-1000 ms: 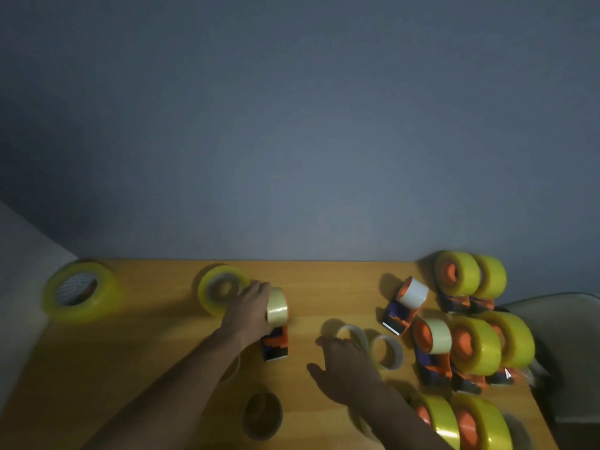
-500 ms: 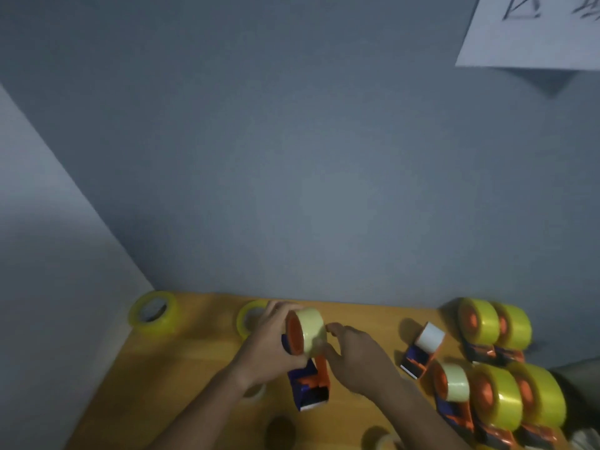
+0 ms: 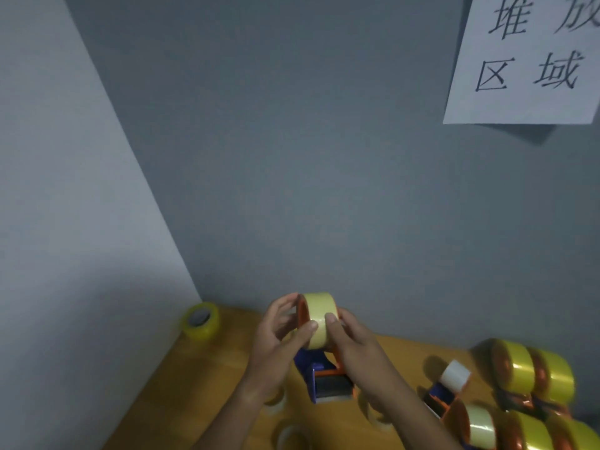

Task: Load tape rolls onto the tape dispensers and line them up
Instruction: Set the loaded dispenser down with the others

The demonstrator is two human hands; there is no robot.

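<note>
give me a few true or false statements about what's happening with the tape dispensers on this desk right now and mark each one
1. Both hands hold one tape dispenser raised above the wooden table. True.
2. The pale yellow tape roll on that dispenser is touched by both thumbs. True: the left hand and the right hand each press a thumb on it.
3. The loaded dispensers are lined up at the left side of the table. False: they stand at the right.
4. The loose yellow tape roll in the far left corner sits on a dispenser. False: it lies bare on the table.
5. The paper sign on the wall is blank. False: it bears handwritten characters.
</note>
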